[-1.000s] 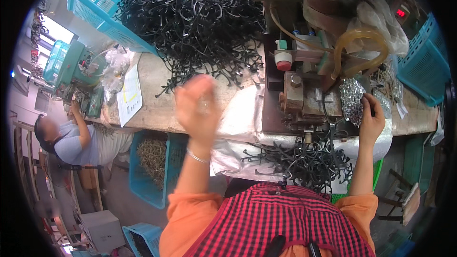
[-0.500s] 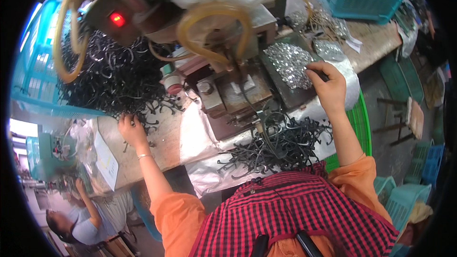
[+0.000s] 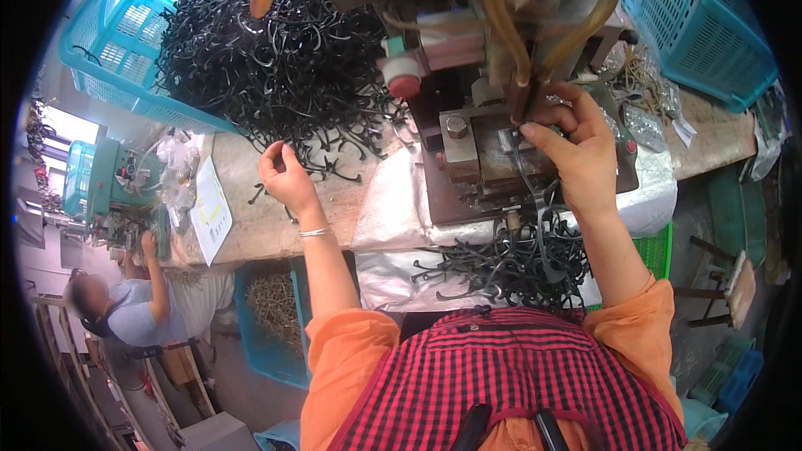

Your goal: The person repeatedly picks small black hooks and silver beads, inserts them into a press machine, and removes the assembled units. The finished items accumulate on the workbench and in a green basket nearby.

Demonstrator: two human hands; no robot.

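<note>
My right hand [image 3: 581, 150] is at the press [image 3: 458, 126], thumb and fingers bent together beside the small metal block under the press head. What its fingertips hold is too small and hidden to make out. A black curved hook-like piece [image 3: 539, 200] lies with one end at that block and hangs over the press's front edge. My left hand [image 3: 286, 177] hovers at the table by loose black hook-like pieces [image 3: 338, 163], fingers curled in; anything within them is hidden. A large heap of black curved pieces [image 3: 267, 42] spills from the blue basket [image 3: 134, 100] beyond it.
More black pieces [image 3: 518, 271] lie on silvery sheeting close to my apron. A red push button [image 3: 403, 83] sits left of the press. Another blue basket [image 3: 706, 29] stands at the back right. A co-worker [image 3: 142, 301] sits at a green machine [image 3: 109, 179] on the left.
My right hand has moved left from the heap of small shiny pieces to the press block. My left hand has lifted slightly away from the heap's edge. The view has shifted.
</note>
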